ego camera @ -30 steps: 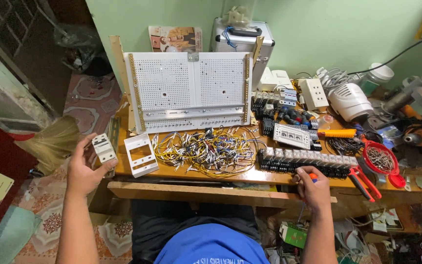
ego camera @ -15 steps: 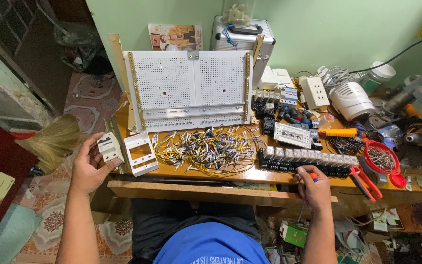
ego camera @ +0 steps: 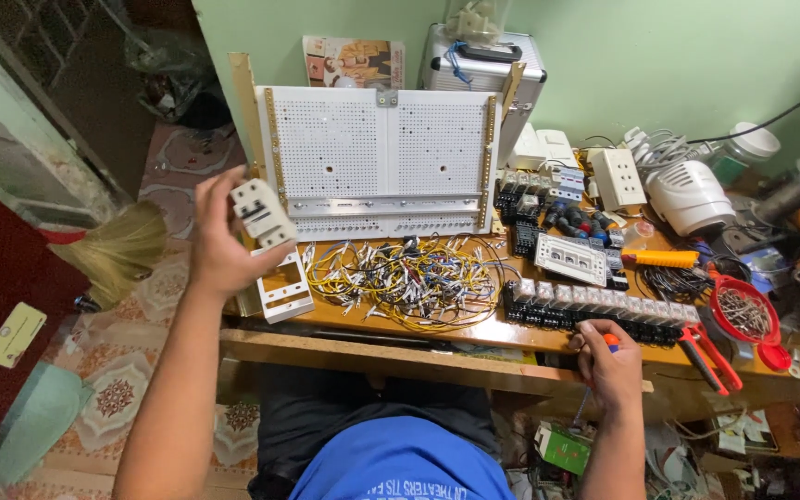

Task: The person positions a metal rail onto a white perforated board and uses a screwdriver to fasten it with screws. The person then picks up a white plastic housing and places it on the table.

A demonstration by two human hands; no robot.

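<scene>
At the left edge of the table [ego camera: 344, 347], the left hand [ego camera: 219, 245] has lifted the white breaker [ego camera: 259, 212] toward the perforated panel [ego camera: 377, 157], fingers clamped around it, while the right hand [ego camera: 611, 361] grips a screwdriver [ego camera: 594, 384].

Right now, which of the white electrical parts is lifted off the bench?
The white circuit breaker in the left hand, raised before the perforated panel. The white frame and the white socket block lie on the bench.
</scene>
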